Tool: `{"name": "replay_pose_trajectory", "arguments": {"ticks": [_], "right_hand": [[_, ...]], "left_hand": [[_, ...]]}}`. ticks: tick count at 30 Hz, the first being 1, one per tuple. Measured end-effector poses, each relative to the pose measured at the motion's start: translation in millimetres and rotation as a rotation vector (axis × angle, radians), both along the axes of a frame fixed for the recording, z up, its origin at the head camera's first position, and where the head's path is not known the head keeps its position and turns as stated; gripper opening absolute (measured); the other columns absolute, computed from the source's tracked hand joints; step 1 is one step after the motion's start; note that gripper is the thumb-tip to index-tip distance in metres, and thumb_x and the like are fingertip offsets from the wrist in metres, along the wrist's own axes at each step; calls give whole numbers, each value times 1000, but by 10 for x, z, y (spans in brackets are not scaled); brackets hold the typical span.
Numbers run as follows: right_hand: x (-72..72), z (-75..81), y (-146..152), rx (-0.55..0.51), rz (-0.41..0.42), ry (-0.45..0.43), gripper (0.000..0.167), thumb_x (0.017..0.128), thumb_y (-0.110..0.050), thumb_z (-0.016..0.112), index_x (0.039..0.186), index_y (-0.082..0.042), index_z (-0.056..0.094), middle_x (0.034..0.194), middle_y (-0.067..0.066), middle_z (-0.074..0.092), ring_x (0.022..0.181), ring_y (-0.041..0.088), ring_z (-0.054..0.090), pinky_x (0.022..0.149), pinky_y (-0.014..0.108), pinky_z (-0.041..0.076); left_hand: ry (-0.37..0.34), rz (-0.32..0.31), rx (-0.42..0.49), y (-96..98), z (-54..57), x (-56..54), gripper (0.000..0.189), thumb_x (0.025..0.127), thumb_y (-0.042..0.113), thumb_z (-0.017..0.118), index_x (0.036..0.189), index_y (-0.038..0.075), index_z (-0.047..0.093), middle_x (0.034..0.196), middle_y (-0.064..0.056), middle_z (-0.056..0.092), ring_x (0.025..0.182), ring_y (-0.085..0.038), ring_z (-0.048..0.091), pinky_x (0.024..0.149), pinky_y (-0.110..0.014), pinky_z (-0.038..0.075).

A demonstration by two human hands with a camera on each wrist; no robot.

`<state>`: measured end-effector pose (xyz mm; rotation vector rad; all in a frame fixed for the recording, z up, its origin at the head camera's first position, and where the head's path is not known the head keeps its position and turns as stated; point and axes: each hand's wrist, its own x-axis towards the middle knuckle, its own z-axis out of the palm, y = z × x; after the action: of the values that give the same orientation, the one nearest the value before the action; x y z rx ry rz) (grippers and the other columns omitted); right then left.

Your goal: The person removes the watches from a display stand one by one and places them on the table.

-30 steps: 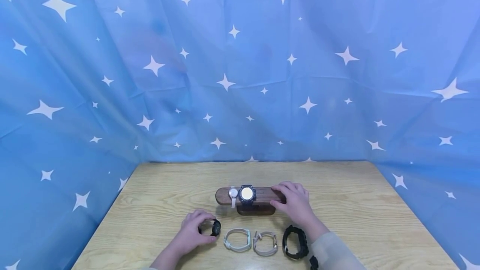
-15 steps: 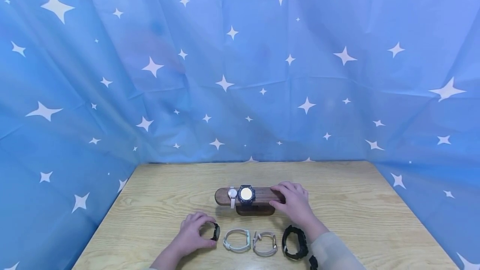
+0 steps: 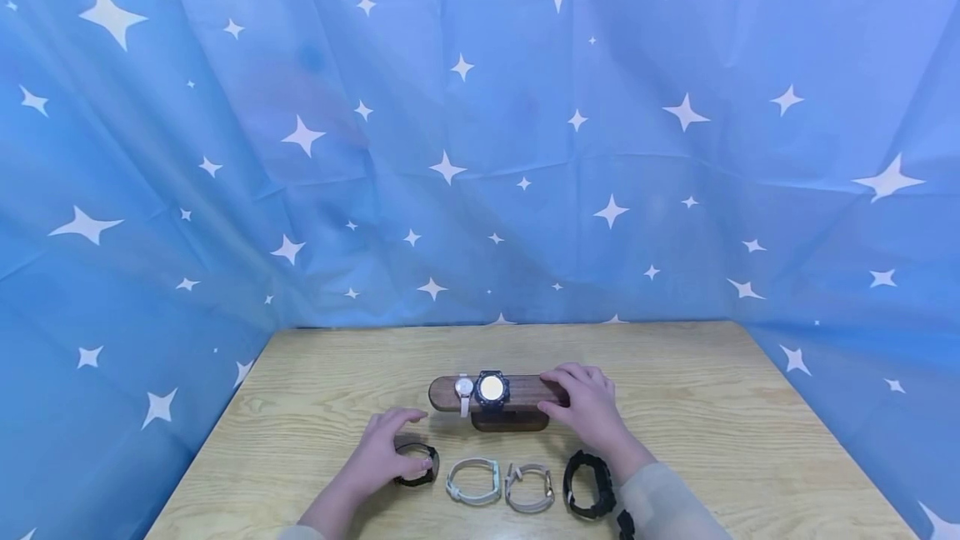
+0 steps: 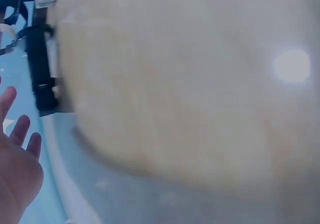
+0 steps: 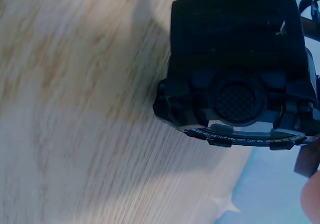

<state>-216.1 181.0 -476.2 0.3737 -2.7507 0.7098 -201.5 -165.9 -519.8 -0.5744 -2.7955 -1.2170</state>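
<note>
In the head view my left hand (image 3: pixel 378 457) is spread beside a slim black watch (image 3: pixel 408 483) standing on its side on the table. The thumb overlaps the watch's face, while the index finger stands away from it. The left wrist view shows part of that hand (image 4: pixel 17 169), fingers extended. My right hand (image 3: pixel 592 407) grips the right end of a dark wooden watch stand (image 3: pixel 528 392). Strapped round the bar are a small watch with a pale band (image 3: pixel 464 390) and a black watch with a bright round face (image 3: pixel 492 388).
Along the front lie a pale mint-edged watch (image 3: pixel 474 500), a beige-banded watch (image 3: pixel 529 507) and a chunky black watch (image 3: pixel 604 486), which looms large near the right wrist camera. Behind the wooden table (image 3: pixel 330 373) hangs a blue star-patterned curtain (image 3: pixel 480 257).
My left hand has let go of the slim black watch; its index finger has lifted up and away. The right hand keeps its hold on the stand.
</note>
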Motion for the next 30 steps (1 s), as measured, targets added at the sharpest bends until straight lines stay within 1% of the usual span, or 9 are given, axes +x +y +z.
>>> {"name": "replay_pose_trajectory", "arguments": {"ticks": [5, 9, 13, 20, 24, 26, 30], "right_hand": [[4, 2, 3, -2, -2, 3, 44, 78, -38, 74, 117, -21, 65, 120, 1, 56, 111, 31, 43, 90, 55, 29], [0, -5, 1, -2, -3, 5, 44, 77, -38, 75, 117, -21, 65, 120, 1, 57, 111, 31, 43, 90, 55, 29], [-6, -15, -3, 0, -6, 7, 44, 77, -38, 75, 117, -21, 65, 119, 0, 57, 111, 31, 43, 92, 55, 29], [-9, -20, -7, -4, -8, 11, 44, 77, -37, 75, 117, -21, 65, 119, 0, 57, 111, 30, 43, 92, 54, 28], [-7, -16, -5, 1, -7, 4, 44, 77, -37, 75, 117, -21, 64, 120, 0, 56, 112, 30, 43, 93, 55, 28], [-6, -14, -4, 3, -6, 3, 44, 77, -38, 75, 117, -21, 64, 120, 0, 56, 112, 30, 43, 92, 55, 28], [-8, -18, -4, 5, -6, 3, 44, 77, -37, 74, 117, -21, 64, 120, 0, 56, 112, 30, 43, 92, 55, 28]], "left_hand": [[-2, 42, 37, 82, 139, -93, 69, 67, 39, 81, 127, 19, 54, 123, 5, 53, 116, -24, 41, 95, -54, 38], [-12, 55, 59, 155, 231, -143, 68, 68, 33, 82, 128, 19, 53, 124, 4, 53, 118, -25, 40, 96, -56, 37], [-6, 69, 38, 195, 260, -177, 67, 70, 34, 81, 129, 20, 53, 126, 5, 53, 118, -23, 40, 95, -54, 38], [-13, 93, 44, 215, 269, -224, 68, 69, 33, 81, 129, 20, 53, 128, 6, 51, 119, -24, 39, 96, -56, 37], [12, 90, 30, 252, 301, -270, 67, 70, 34, 81, 129, 20, 53, 129, 4, 51, 119, -25, 39, 96, -55, 37], [36, 82, 22, 281, 319, -298, 67, 70, 35, 81, 129, 20, 54, 130, 2, 51, 120, -27, 39, 97, -55, 36], [50, 59, 23, 359, 369, -344, 67, 70, 38, 80, 129, 19, 54, 133, -1, 50, 123, -29, 37, 98, -55, 34]]}}
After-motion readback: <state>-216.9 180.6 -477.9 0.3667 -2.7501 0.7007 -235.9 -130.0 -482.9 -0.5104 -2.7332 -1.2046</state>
